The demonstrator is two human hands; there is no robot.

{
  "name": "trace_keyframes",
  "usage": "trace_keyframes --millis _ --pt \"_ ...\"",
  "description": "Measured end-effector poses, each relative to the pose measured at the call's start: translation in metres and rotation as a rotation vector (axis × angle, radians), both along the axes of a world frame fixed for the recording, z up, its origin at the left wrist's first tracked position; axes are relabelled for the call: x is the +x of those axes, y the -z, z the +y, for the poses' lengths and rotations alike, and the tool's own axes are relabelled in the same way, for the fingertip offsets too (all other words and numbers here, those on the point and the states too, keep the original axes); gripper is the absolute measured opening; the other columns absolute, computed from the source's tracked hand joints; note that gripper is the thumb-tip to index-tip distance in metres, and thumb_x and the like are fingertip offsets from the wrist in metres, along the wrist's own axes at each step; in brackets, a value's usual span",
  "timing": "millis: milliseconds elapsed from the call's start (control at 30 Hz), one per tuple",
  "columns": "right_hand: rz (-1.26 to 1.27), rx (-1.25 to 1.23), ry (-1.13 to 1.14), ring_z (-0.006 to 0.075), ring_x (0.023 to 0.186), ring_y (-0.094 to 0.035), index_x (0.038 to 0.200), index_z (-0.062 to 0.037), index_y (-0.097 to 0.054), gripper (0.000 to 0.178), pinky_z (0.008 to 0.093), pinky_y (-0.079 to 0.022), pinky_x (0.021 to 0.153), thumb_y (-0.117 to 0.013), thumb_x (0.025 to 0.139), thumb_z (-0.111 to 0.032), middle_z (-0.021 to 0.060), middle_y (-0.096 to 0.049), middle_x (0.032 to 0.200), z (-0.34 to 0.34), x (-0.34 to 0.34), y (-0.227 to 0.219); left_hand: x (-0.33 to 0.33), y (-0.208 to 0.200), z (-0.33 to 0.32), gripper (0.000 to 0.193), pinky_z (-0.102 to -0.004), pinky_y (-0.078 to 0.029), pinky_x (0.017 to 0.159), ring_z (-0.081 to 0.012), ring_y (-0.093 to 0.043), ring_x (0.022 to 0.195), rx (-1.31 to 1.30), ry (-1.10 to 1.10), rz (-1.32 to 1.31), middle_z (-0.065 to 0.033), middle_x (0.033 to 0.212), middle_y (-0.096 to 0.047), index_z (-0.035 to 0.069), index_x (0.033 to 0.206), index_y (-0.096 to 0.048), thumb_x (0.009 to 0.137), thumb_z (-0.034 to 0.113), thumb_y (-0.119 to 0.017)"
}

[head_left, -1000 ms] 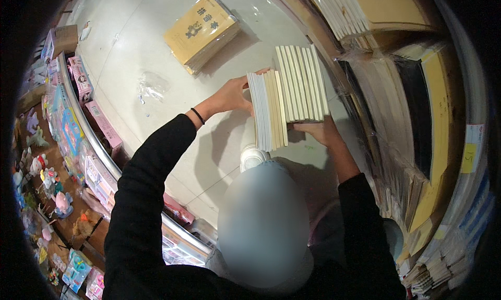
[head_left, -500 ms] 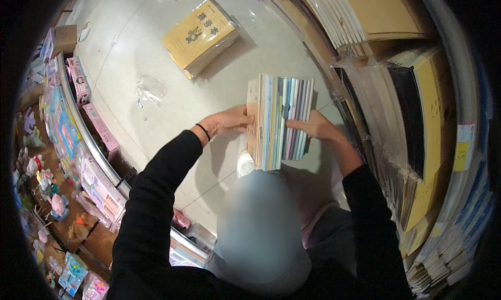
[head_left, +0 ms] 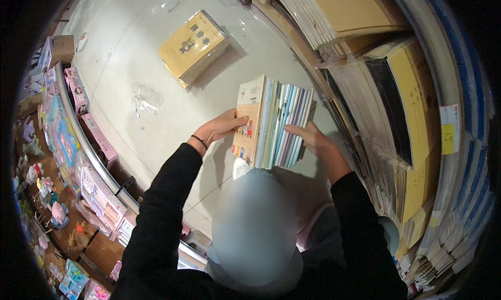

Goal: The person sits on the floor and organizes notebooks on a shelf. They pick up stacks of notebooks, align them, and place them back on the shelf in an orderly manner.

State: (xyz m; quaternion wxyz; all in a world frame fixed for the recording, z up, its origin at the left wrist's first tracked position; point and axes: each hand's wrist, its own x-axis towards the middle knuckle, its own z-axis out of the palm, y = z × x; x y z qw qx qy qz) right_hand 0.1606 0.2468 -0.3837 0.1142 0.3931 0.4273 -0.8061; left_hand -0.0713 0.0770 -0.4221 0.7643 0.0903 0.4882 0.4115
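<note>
A thick stack of thin notebooks [head_left: 274, 120] is gripped between my two hands above the floor, its many pale, blue, green and purple spines turned up. The outermost notebook on the left shows a beige and pinkish cover with small coloured figures. My left hand [head_left: 222, 127] presses that cover with its thumb, its other fingers hidden behind the stack. At the stack's right side, my right hand [head_left: 312, 135] lays its thumb over the spines, with the fingers wrapped behind. Farther off, a plastic-wrapped bundle of yellow exercise books [head_left: 193, 47] lies on the tiled floor.
Along the right runs a shelf with piles of yellow and white paper goods [head_left: 415, 169] and a price tag [head_left: 449, 130]. Left is a metal-edged display shelf [head_left: 88, 135] with pink boxes and small toys. A crumpled clear plastic wrapper [head_left: 147, 99] lies on the floor.
The stack has tilted so the left notebook's cover now faces up more. Both hands have moved slightly left with it, still gripping. The view has shifted a little.
</note>
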Motion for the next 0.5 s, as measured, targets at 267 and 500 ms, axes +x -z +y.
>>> trace_keyframes --millis 267,500 --pt "0.287 -0.271 0.104 0.0216 0.109 -0.057 0.128 -0.0021 -0.046 0.058 0.0373 -0.049 0.094 -0.072 0.082 -0.027 0.0126 -0.058 0.115 -0.043 -0.047 -0.074 -0.064 -0.211 -0.021 0.096 -0.022 -0.048 0.067 -0.0098 -0.06 0.088 -0.059 0.303 0.545 -0.0083 0.106 -0.062 -0.004 0.132 -0.039 0.072 0.067 -0.067" --pt "0.732 -0.399 0.098 0.02 0.106 -0.06 0.13 -0.0029 -0.044 0.055 0.0355 -0.052 0.092 -0.067 0.087 -0.028 0.0096 -0.059 0.119 -0.065 -0.08 -0.222 -0.052 -0.466 -0.039 0.069 -0.025 -0.046 0.072 -0.0126 -0.058 0.086 -0.043 0.324 1.056 -0.0084 0.099 -0.064 -0.004 0.12 -0.055 0.083 0.054 -0.064"
